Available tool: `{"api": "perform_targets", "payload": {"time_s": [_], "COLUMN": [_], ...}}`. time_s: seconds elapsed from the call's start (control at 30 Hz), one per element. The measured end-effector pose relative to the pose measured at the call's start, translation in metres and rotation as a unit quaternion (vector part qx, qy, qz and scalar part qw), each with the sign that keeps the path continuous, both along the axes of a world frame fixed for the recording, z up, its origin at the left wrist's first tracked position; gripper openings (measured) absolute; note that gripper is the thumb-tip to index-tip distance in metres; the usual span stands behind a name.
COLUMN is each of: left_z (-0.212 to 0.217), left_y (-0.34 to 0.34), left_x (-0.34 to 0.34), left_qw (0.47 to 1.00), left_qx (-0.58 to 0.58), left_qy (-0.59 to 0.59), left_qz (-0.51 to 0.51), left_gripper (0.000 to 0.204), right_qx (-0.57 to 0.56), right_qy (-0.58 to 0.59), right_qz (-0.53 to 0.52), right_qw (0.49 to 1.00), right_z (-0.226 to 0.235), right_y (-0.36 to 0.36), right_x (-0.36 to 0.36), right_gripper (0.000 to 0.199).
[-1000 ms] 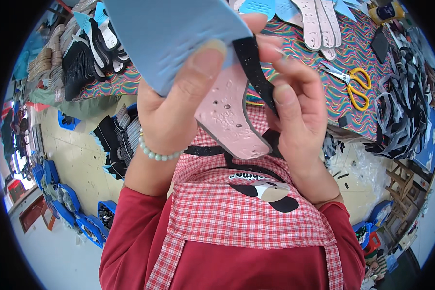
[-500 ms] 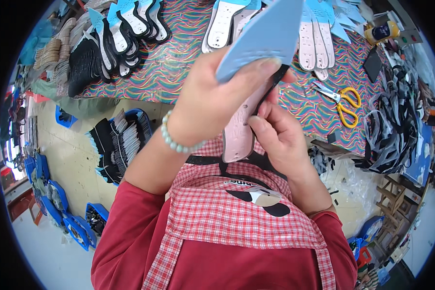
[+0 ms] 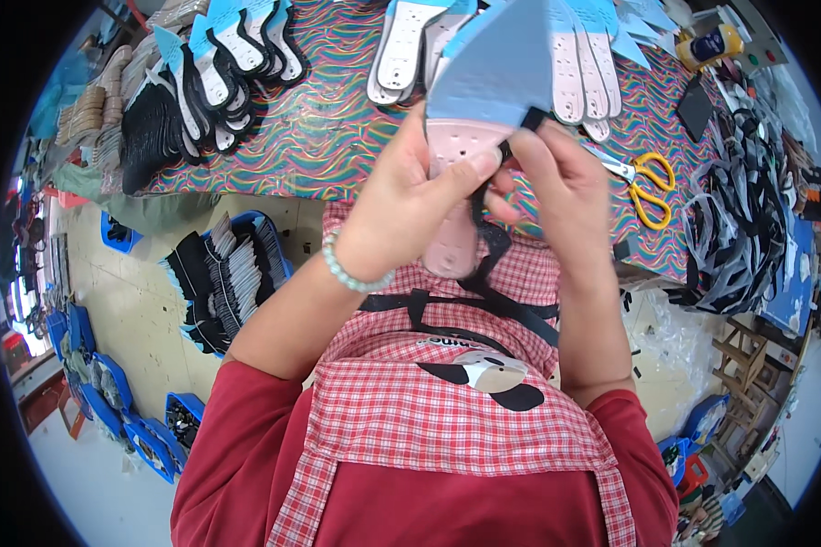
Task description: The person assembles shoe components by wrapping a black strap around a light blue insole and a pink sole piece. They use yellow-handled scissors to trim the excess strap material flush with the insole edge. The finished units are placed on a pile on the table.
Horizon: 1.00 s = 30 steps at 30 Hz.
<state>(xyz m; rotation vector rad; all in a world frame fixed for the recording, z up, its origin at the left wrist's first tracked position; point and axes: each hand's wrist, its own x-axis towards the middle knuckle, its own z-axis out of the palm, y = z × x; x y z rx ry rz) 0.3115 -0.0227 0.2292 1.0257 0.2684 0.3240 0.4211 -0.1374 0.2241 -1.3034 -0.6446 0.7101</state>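
Note:
In front of my chest I hold up a shoe insole [image 3: 452, 248] with a pale pink heel part and a large light-blue pointed front. My left hand [image 3: 401, 205] grips it from the left at its middle, thumb over the pink face. A narrow black strip [image 3: 494, 248] runs along its right edge and hangs loose below, over my apron. The fingers of my right hand [image 3: 561, 173] are closed on this strip near where pink meets blue; their tips are a little blurred. Scissors [image 3: 631, 173] with yellow handles lie on the table beyond my right hand.
Stacks of pink-and-blue insoles [image 3: 582, 77] and white-and-blue ones [image 3: 401, 46] lie on the wavy-patterned table [image 3: 328, 118]. Black-edged pieces [image 3: 164, 118] are piled at left. Black strips [image 3: 739, 219] hang at the table's right edge. A filled blue tub [image 3: 266, 239] stands on the floor.
My right hand has moved up along the insole's right edge, with the black strip now between its fingers. The insole has turned, showing more of its pink face; my left thumb has shifted down.

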Motion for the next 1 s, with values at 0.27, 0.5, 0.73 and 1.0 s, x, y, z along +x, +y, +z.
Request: {"api": "perform_targets", "payload": {"time_s": [0.27,0.5,0.73,1.0], "left_z": [0.000,-0.008,0.005,0.014], "left_y": [0.022,0.042,0.038,0.035], "left_x": [0.000,-0.002,-0.004,-0.001], "left_qw": [0.989,0.997,0.966,0.904], "left_qx": [-0.088,0.059,-0.191,-0.339], "left_qy": [-0.011,-0.046,-0.160,-0.260], "left_qz": [-0.118,-0.037,0.070,0.008], "left_gripper": [0.043,0.036,0.031,0.037], "right_qx": [-0.023,-0.030,-0.028,0.043], "right_qy": [-0.198,0.007,-0.482,-0.199], "right_qz": [-0.041,0.014,-0.018,-0.098], "right_qw": [0.979,0.999,0.875,0.974], "right_z": [0.015,-0.013,0.018,-0.022], "right_y": [0.011,-0.004,0.005,0.011], "right_x": [0.003,0.005,-0.012,-0.084], "right_gripper": [0.019,0.048,0.033,0.038]}}
